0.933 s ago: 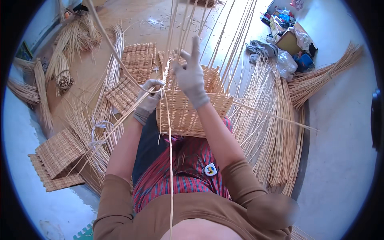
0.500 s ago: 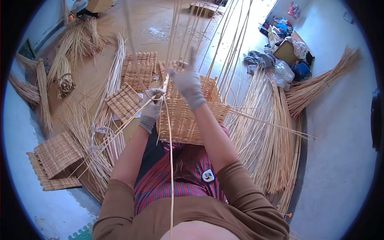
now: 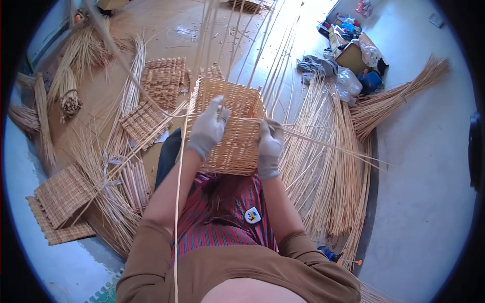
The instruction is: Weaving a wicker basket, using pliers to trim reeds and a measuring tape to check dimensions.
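Note:
A woven wicker basket [image 3: 235, 151] rests over my lap on the striped cloth [image 3: 217, 232], with tall upright canes [image 3: 257, 60] rising from it. My left hand [image 3: 209, 130], in a pale glove, is closed on the front rim, left of the middle. My gloved right hand [image 3: 269, 147] is closed on the rim at the right front corner, beside canes sticking out to the right. A long loose strand [image 3: 177, 222] hangs from the left corner past my left arm, and a looped cane arcs off to the left.
Woven panels [image 3: 161, 76] lie beyond the basket, others [image 3: 60, 194] at lower left. Cane bundles surround me, a large one [image 3: 343, 187] on the right, another [image 3: 83, 50] at back left. A heap of bags and mixed items [image 3: 353, 60] stands by the right wall.
My left hand has left the looped strand at the left corner and moved right onto the front rim. My raised right hand has come down and right to the corner, closing on it.

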Motion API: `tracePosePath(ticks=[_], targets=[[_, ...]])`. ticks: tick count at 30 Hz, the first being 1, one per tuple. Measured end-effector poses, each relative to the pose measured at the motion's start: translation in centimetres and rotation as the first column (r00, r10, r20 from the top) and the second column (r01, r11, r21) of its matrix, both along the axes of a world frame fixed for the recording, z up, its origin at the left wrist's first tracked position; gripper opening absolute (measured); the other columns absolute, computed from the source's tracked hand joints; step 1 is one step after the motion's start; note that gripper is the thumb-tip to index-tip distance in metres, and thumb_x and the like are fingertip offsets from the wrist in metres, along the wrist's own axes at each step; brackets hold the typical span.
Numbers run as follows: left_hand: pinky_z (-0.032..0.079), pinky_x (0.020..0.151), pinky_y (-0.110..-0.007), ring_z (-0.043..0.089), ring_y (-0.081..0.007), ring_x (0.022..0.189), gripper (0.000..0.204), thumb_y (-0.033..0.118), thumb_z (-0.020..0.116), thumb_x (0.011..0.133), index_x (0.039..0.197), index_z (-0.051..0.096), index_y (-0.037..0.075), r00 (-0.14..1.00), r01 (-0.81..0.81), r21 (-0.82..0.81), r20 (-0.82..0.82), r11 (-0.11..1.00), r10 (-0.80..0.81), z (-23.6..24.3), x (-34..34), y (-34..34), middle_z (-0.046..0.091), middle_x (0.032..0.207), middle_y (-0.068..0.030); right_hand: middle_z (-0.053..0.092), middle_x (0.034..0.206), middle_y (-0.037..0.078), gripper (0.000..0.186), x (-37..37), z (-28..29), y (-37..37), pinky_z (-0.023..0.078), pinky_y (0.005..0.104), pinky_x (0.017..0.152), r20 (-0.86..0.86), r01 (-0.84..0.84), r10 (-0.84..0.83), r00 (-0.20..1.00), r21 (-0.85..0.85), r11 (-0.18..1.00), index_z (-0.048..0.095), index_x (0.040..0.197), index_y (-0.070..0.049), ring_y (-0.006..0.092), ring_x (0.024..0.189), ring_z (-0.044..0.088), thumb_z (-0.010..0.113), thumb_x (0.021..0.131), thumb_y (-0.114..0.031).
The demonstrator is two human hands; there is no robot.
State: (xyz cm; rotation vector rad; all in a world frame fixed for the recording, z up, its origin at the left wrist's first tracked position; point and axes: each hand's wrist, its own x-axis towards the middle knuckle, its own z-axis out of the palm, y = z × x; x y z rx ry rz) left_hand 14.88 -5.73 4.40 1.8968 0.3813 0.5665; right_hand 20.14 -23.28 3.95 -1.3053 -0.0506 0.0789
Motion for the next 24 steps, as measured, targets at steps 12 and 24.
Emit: tracePosePath(ticks=[12,24], targets=[[0.057,0.072,-0.036,0.069,-0.0247,0.085,0.041,0.020,0.075,0.092,0.130,0.060,0.013,0.940,-0.285,0.379,0.290,0.880,0.180,-0.7,1.6,-2.9,0.066,0.111,-0.0121,0.070,0.096,0.006,0.024,3.1,0.4,-5.5,0.054,0.0304,0.077,0.474,0.304,-0.125,0.871,-0.321,0.897,0.056,0.123,-0.006,0.0135,0.082,0.067,0.064,0.101,-0.011],[0.056,0.070,-0.048,0.067,-0.0354,0.083,0.066,0.003,0.061,0.086,0.146,0.050,0.028,0.991,0.121,0.772,-0.129,0.624,-0.032,-1.6,2.7,-9.7,0.052,0.125,-0.0154,0.065,0.077,0.010,0.050,4.9,-0.7,-5.2,0.049,0.0481,0.098,0.772,0.730,0.232,0.592,-0.635,0.251,0.058,0.144,-0.018,0.0318,0.076,0.066,0.063,0.094,-0.014]])
